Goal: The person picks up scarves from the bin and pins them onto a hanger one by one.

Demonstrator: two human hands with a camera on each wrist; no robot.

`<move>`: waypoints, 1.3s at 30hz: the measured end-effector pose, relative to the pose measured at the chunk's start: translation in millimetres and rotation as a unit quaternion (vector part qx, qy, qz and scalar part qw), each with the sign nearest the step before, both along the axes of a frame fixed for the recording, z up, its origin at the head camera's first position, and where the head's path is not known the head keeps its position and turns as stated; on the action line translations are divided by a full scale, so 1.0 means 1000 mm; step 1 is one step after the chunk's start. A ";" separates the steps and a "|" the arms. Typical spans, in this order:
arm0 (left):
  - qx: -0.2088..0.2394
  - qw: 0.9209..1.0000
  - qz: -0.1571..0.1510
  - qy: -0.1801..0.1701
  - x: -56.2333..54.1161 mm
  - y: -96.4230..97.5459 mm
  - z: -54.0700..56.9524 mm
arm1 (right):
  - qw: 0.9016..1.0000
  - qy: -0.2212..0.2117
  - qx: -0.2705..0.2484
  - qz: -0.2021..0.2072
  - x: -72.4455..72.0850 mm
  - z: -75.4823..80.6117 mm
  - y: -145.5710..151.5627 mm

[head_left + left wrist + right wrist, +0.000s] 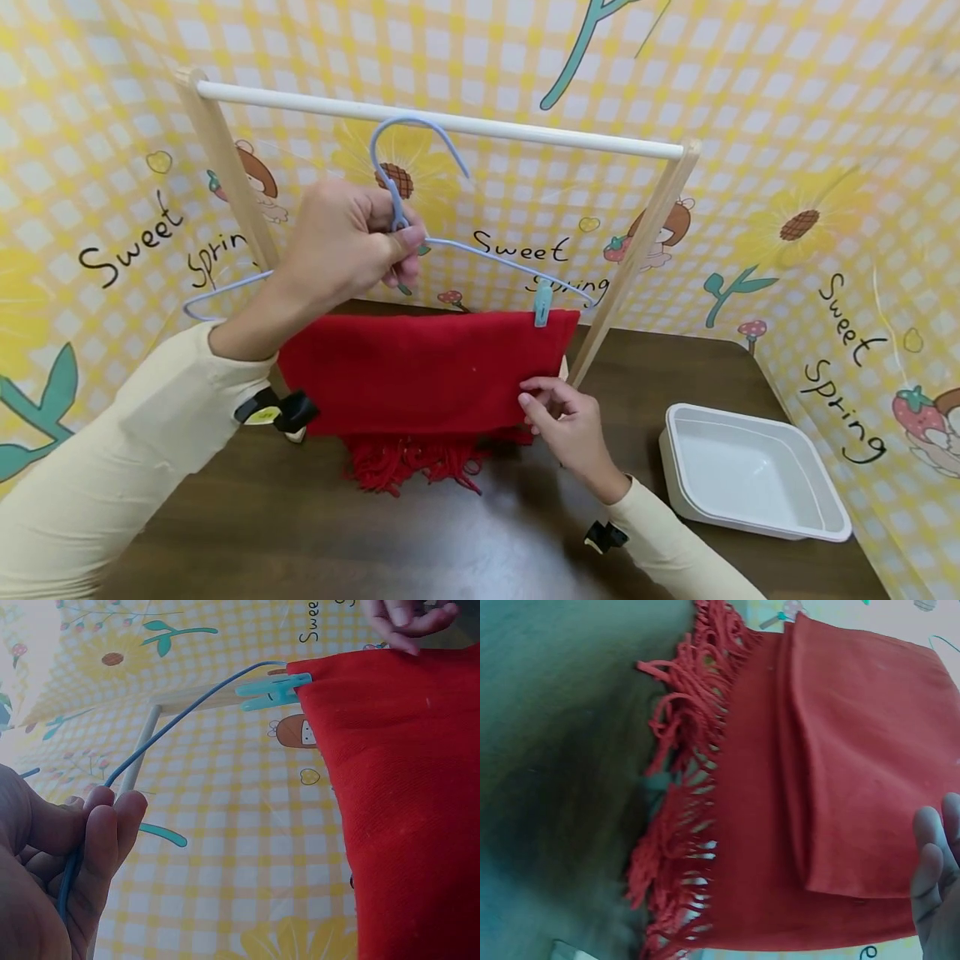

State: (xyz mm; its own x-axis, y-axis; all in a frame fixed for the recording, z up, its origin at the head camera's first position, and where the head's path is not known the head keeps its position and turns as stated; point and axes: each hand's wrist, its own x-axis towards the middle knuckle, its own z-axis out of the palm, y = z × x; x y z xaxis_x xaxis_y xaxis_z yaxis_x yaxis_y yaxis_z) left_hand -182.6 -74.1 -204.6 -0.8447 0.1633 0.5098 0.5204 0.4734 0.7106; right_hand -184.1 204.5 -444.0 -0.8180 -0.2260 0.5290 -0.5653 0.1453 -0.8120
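Observation:
My left hand (348, 242) grips a blue wire hanger (510, 257) at the base of its hook, holding it up in front of the rack. A folded red scarf (420, 371) with a fringe along its lower end hangs from the hanger. A teal clothespin (542, 306) clips the scarf's upper right corner; in the left wrist view the clothespin (274, 691) sits at the hanger's end. My right hand (566, 421) is at the scarf's right edge, its fingers loosely bent, fingertips right at the cloth. The left part of the hanger is partly hidden behind my left forearm.
Behind the hanger stands a rack with a white rod (450, 123) and wooden side posts (633, 262). A white plastic tub (757, 475) sits on the dark wooden table (360, 542) at the right. Yellow checked, printed cloth (750, 100) surrounds the table.

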 end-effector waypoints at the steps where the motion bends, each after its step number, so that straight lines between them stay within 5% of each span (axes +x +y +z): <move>1: -0.001 1.000 0.002 0.003 0.000 0.000 0.000 | 1.000 -0.004 0.008 0.007 0.000 -0.002 -0.001; 22: 0.024 1.000 -0.006 -0.002 -0.001 -0.007 0.003 | 0.974 -0.037 0.202 0.094 0.010 -0.032 -0.038; 29: 0.037 0.999 -0.009 -0.008 0.000 -0.007 0.004 | 0.963 -0.083 0.222 0.130 0.015 -0.035 -0.053; 39: 0.037 0.999 -0.002 0.001 0.000 -0.008 0.005 | 0.950 -0.086 0.256 0.153 0.017 -0.042 -0.069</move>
